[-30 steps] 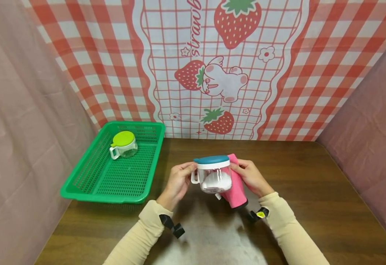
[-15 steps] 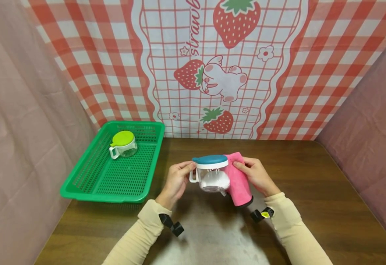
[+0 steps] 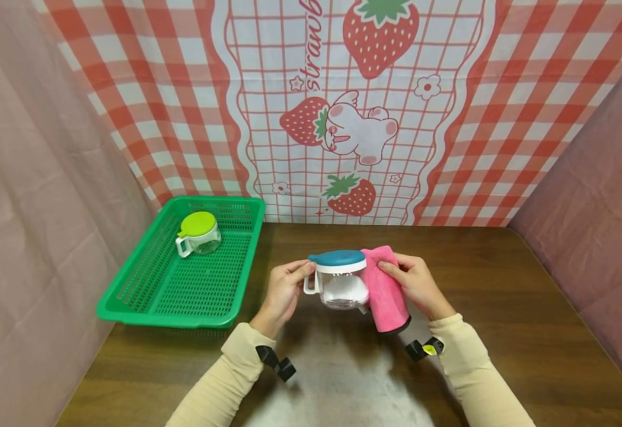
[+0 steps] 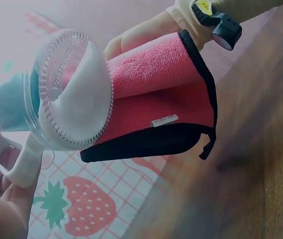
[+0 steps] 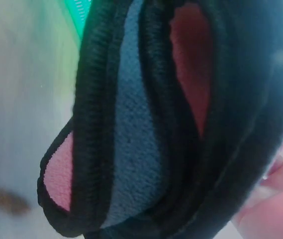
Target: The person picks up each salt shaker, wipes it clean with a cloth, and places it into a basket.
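- Pinching the white handle between thumb and bent fingers, the left hand sits at 9 o'clock from the blue-lidded clear jar, centre of the dial for the head view.
- Held above the table, that jar is upright, with white contents inside.
- At 3 o'clock, the right hand is closed around the pink cloth, thumb on the near face, the other fingers largely hidden.
- The cloth, edged in black, sits just beside the jar's 3 o'clock side; whether they touch is unclear.
- A small white tag on the cloth carries print too blurred to read.
- Raised marks show through the jar's base, also illegible, as is the yellow label on the right wrist mount.
- Toward 9 to 10 o'clock stands the green basket, holding a green-lidded jar near its far end.
- At 12 o'clock, sideways red lettering on the checked backdrop reads "strawb", cut off by the frame's top.
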Tool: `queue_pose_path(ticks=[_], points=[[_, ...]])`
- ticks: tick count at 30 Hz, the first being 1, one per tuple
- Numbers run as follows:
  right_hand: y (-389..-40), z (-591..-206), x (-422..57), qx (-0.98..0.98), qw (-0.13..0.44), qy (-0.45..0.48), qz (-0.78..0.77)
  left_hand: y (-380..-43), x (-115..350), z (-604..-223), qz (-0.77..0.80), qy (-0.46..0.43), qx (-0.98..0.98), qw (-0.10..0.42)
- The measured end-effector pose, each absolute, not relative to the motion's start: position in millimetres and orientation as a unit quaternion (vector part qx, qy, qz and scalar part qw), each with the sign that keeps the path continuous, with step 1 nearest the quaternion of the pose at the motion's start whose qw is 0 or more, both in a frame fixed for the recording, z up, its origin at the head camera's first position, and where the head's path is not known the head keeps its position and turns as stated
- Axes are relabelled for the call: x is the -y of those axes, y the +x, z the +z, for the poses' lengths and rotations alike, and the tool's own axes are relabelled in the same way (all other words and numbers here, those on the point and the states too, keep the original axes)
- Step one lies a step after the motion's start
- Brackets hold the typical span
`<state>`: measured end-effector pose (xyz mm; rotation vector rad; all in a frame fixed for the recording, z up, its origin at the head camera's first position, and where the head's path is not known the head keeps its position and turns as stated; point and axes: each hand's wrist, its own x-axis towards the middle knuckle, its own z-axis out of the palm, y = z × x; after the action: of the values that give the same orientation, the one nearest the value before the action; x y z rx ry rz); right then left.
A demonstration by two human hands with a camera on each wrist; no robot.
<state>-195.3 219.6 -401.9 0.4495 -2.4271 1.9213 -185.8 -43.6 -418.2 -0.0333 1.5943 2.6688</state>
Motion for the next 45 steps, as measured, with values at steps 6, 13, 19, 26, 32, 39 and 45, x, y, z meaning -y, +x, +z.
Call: queue_pose_path(ticks=[6,13,19,26,32,39,45], points=[[-194,-401,-220,0.782,0.019,0.143,0.606,-185,43,-417,0.855,-0.021,-0.519,0.009],[-193,-401,-217,0.779,0.037,0.145,0.608,-186,43,-418,0.845,-0.024,-0.534,0.001],[-190,-397,-214,0.787,0.049,0.143,0.599,-186,41,-418,0.838,-0.026,-0.545,-0.013],[-188,-396,-212,0.804,0.073,0.138,0.574,-187,38,-418,0.827,-0.048,-0.559,-0.031],[-187,-398,-206,0.815,0.093,0.139,0.555,-188,36,-418,0.825,-0.069,-0.559,-0.045],[-187,-401,-199,0.83,0.13,0.145,0.523,-188,34,-418,0.814,-0.088,-0.569,-0.078],[-187,-403,-193,0.841,0.166,0.165,0.488,-188,32,-417,0.787,-0.117,-0.598,-0.097]])
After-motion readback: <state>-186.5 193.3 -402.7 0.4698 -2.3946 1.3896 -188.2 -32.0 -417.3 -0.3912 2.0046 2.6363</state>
